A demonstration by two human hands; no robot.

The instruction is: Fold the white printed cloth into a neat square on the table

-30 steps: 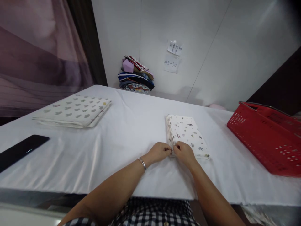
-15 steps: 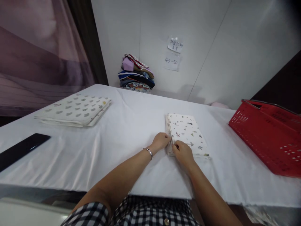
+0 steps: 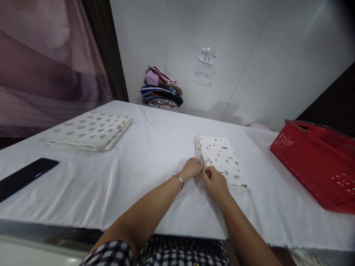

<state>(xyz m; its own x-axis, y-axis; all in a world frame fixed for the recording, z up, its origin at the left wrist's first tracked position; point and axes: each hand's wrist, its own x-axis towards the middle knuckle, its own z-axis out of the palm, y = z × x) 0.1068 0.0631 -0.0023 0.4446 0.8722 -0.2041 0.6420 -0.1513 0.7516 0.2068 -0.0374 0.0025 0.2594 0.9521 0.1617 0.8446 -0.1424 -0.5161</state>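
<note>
A folded white cloth [image 3: 222, 155] with small printed plants and figures lies on the white-covered table [image 3: 155, 147] in front of me. My left hand [image 3: 193, 167] is at its left folded edge, fingers closed on the cloth's layers. Right beside it, my right hand [image 3: 215, 181] pinches the same edge near the front left corner. The two hands' fingertips almost meet there, and a layer is slightly lifted between them. A bracelet [image 3: 180, 180] circles my left wrist.
Another folded white cloth [image 3: 91, 129] with grey prints lies at the left. Nearer is a flat black object [image 3: 24, 177]. A red plastic basket [image 3: 316, 162] stands at the right. Behind the table's far edge rises a pile of folded fabrics [image 3: 162, 90]; paper notes [image 3: 206, 66] hang on the wall.
Both hands stay at the cloth's left edge. The left hand has shifted slightly right, closer to the right hand, and the edge layer is now a little raised between the fingers.
</note>
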